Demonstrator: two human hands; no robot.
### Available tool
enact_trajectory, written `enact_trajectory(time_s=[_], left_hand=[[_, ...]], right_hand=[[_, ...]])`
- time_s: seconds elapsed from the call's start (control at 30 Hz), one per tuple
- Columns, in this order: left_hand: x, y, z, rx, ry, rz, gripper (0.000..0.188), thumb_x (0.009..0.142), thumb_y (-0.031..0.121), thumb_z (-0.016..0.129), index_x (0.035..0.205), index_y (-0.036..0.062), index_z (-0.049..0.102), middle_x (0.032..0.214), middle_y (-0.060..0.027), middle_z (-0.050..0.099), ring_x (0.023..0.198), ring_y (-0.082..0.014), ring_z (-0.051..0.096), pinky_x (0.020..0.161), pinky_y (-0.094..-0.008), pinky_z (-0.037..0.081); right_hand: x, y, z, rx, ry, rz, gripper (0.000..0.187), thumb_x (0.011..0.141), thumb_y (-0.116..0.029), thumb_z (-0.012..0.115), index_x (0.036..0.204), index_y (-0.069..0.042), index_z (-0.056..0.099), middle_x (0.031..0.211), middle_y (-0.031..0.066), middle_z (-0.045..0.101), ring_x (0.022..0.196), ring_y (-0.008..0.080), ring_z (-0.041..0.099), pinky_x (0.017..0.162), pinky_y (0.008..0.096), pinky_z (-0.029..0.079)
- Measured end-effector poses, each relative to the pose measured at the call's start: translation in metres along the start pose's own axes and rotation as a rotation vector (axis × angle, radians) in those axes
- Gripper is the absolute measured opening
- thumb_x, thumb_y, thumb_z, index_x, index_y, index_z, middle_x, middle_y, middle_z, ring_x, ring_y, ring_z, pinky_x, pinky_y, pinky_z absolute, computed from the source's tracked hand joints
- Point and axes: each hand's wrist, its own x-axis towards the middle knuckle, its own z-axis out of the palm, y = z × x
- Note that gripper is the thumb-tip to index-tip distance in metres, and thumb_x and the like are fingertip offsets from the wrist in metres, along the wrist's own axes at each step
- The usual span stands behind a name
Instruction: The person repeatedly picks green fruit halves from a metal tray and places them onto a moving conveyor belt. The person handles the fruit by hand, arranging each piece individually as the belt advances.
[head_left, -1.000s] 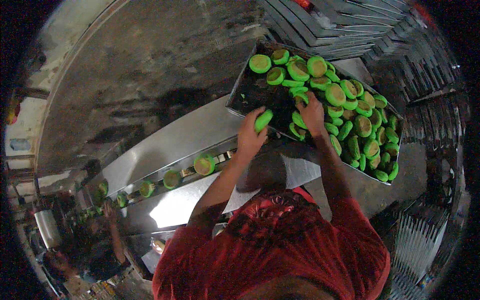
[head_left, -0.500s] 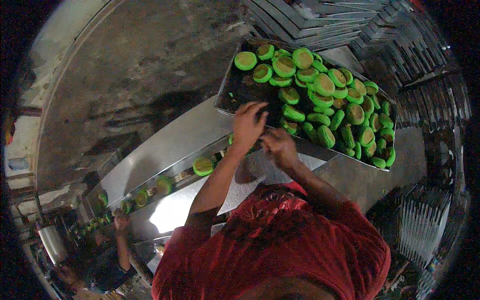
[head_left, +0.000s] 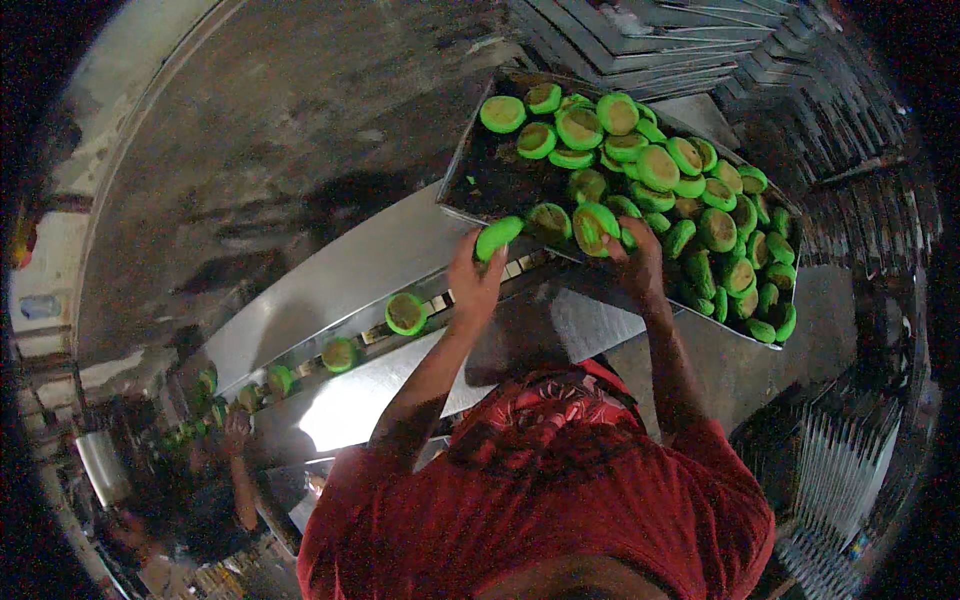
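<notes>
A dark tray [head_left: 490, 185] with thin metal walls holds a heap of bright green round buns [head_left: 660, 168] with brownish flat faces, many tilted or overlapping. My left hand [head_left: 474, 284] pinches one green bun [head_left: 499, 238] on edge, at the tray's near wall. Farther right, my right hand [head_left: 640, 265] reaches over that wall with its fingers on another green bun [head_left: 595, 230], its brown face showing. A further bun [head_left: 549, 223] lies in the tray between both hands. Some right fingers are hidden among the buns.
A narrow slatted conveyor [head_left: 437, 303] runs from the tray toward the lower left, carrying spaced buns [head_left: 405, 313] between metal side panels [head_left: 290, 310]. Beside its far end is a co-worker's hand [head_left: 238, 428]. Stacked metal trays [head_left: 850, 440] stand at right.
My hands, close together before, have moved apart; the right went rightward to the tray. A green bun now shows in each. Buns on the conveyor have shifted.
</notes>
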Motion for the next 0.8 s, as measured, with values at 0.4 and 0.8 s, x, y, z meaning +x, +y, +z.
enact_trajectory(time_s=[0.4, 0.8], left_hand=[[-0.023, 0.003, -0.011, -0.482, -0.026, -0.455, 0.046, 0.097, 0.021, 0.061, 0.135, -0.0019, 0.050, 0.130, -0.0124, 0.057, 0.122, -0.0200, 0.051, 0.105, -0.0355, 0.038], [-0.034, -0.058, -0.047, 0.725, -0.010, -0.005, 0.040, 0.077, 0.010, 0.069, 0.117, 0.0110, 0.066, 0.122, -0.0132, 0.056, 0.117, -0.0385, 0.050, 0.094, -0.0510, 0.043]], right_hand=[[-0.016, -0.038, 0.075, 0.481, -0.452, 0.245, 0.053, 0.088, -0.029, 0.070, 0.129, -0.002, 0.050, 0.118, 0.0105, 0.060, 0.109, 0.0235, 0.057, 0.097, 0.0362, 0.044], [-0.038, -0.063, 0.099, -0.089, -0.376, -0.317, 0.056, 0.081, -0.011, 0.067, 0.130, -0.006, 0.041, 0.116, 0.0273, 0.055, 0.103, 0.0448, 0.060, 0.083, 0.0486, 0.051]])
